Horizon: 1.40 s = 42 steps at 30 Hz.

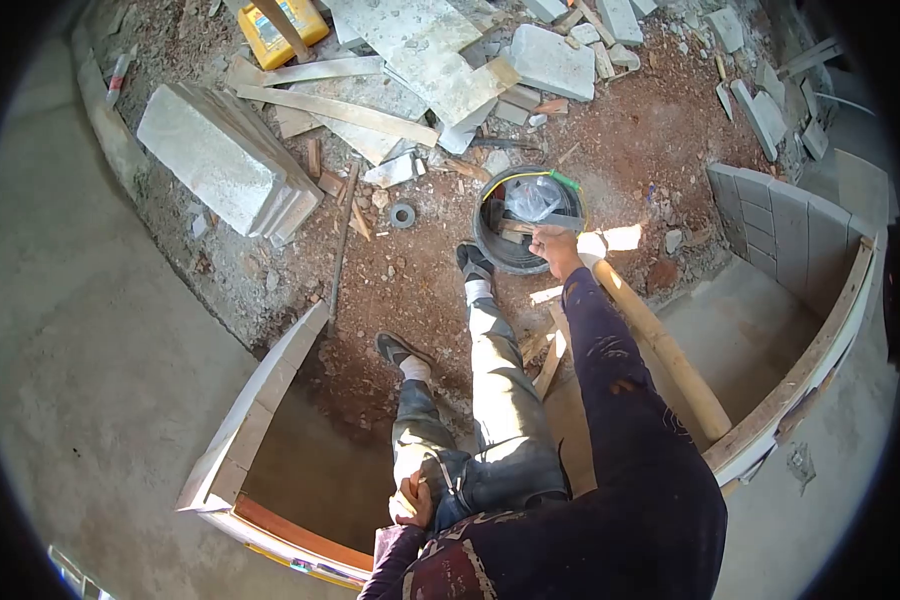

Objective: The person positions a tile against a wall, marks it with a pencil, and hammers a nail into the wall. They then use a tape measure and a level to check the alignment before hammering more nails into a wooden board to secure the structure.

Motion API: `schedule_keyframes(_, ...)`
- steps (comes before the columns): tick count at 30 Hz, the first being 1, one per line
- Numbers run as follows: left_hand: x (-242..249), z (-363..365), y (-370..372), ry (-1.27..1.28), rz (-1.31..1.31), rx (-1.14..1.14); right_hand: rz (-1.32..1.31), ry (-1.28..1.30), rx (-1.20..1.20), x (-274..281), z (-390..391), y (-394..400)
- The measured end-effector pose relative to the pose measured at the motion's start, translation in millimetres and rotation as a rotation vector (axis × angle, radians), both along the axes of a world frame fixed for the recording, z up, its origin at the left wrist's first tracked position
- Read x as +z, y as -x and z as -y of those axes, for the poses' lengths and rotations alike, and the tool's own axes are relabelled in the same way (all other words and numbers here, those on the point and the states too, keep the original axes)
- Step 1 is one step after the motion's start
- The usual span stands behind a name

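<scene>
My right hand (pixel 555 246) reaches over the near rim of a round black bucket (pixel 515 262), its fingers closed on a flat grey blade-like tool (pixel 558 222). Inside the bucket lies a clear plastic bag (pixel 532 198), along with darker items I cannot make out. A yellow cord with a green end piece (pixel 564 181) runs along the rim. Low in front of my lap, my left hand (pixel 413 502) is curled; something pale shows at its fingers, too small to name.
Stacked grey slabs (pixel 210 160) stand at left, near a tape roll (pixel 402 215) and a thin rod (pixel 344 240). Boards (pixel 350 113), broken slabs (pixel 552 62) and a yellow container (pixel 280 35) lie beyond. A pole (pixel 660 345) leans at right, by a low block wall (pixel 785 225).
</scene>
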<state>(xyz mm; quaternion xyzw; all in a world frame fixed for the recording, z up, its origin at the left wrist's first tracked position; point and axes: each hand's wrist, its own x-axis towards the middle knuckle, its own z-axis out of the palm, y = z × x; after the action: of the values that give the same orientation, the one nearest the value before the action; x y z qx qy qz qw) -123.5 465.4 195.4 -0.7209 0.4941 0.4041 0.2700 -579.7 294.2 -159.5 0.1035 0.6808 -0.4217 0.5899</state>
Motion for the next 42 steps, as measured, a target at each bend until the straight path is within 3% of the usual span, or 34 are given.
schedule_keyframes(5,8,18,19,0.001,0.024,0.054,-0.119,-0.067,0.044,10,-6,-3)
schedule_keyframes(8,-4,-7,-4,0.135,-0.090,0.172,-0.156,0.010,0.167,46,-6,-7)
schedule_keyframes(9,-15,-25,-20,0.421,-0.281,0.108,-0.101,0.113,0.173,61,-4,-8)
schedule_keyframes(11,-16,-27,-16,0.468,-0.226,0.500,-0.042,0.284,0.362,113,12,-22)
schedule_keyframes(12,28,41,18,0.351,-0.277,0.623,-0.180,0.307,0.630,141,21,-33)
schedule_keyframes(13,41,58,18,0.325,-0.305,0.535,-0.135,0.386,0.723,195,40,-53)
schedule_keyframes(14,56,80,29,0.444,-0.549,0.780,-0.067,0.417,0.827,224,50,-74)
schedule_keyframes(15,68,98,30,0.378,-0.694,0.957,-0.001,0.517,0.966,251,55,-98)
schedule_keyframes(16,51,95,25,0.477,-0.868,0.962,0.048,0.608,1.099,278,64,-118)
schedule_keyframes(18,98,137,25,0.324,-0.697,0.846,0.148,0.657,1.312,356,81,-178)
schedule_keyframes(19,107,144,21,0.374,-0.713,0.889,0.139,0.683,1.374,383,86,-205)
schedule_keyframes(21,118,167,10,0.690,-0.966,0.583,0.000,0.833,1.495,424,104,-255)
schedule_keyframes(22,126,169,6,0.913,-1.005,0.557,-0.117,0.858,1.395,438,104,-278)
schedule_keyframes(25,137,172,-41,1.109,-1.045,0.598,-0.241,1.047,1.463,487,124,-346)
schedule_keyframes(27,151,163,-81,1.050,-0.971,0.666,0.079,0.963,1.442,515,121,-389)
schedule_keyframes(30,180,162,-133,1.175,-1.179,0.956,0.199,0.861,1.384,536,100,-448)
schedule_keyframes(31,178,164,-144,1.156,-1.457,1.208,0.274,0.828,1.553,548,90,-467)
schedule_keyframes(32,183,159,-162,0.998,-1.551,1.331,0.355,0.776,1.560,563,74,-485)
schedule_keyframes(34,193,164,-199,1.260,-1.256,1.066,0.332,0.746,1.664,581,59,-519)
schedule_keyframes(36,207,168,-226,1.231,-1.241,1.081,0.255,0.803,1.619,565,48,-547)
schedule_keyframes(37,206,173,-241,1.327,-1.121,0.908,0.343,0.650,1.676,575,50,-556)
schedule_keyframes(38,205,177,-256,1.412,-0.994,0.733,0.077,0.937,1.631,580,45,-569)
schedule_keyframes(40,210,182,-287,1.391,-0.968,0.576,0.450,0.566,1.276,572,53,-577)
schedule_keyframes(42,196,181,-317,1.440,-0.943,0.576,0.421,0.600,1.231,596,77,-596)
